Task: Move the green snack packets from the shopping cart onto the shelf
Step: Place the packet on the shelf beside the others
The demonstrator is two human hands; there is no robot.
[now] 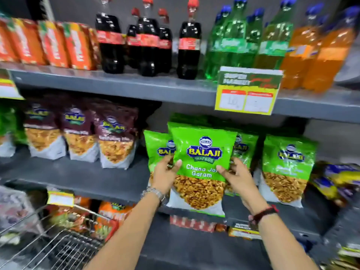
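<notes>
A green snack packet stands upright at the front of the middle shelf, held on both sides. My left hand grips its left edge and my right hand grips its right edge. Other green packets stand behind it and to its right on the same shelf. The wire shopping cart shows at the lower left; I see no green packet in the visible part of it.
Maroon snack bags stand left of the green ones. The upper shelf carries cola, green and orange bottles, with a price tag hanging from its edge. Orange packets fill the lower shelf. Blue-yellow packets lie at far right.
</notes>
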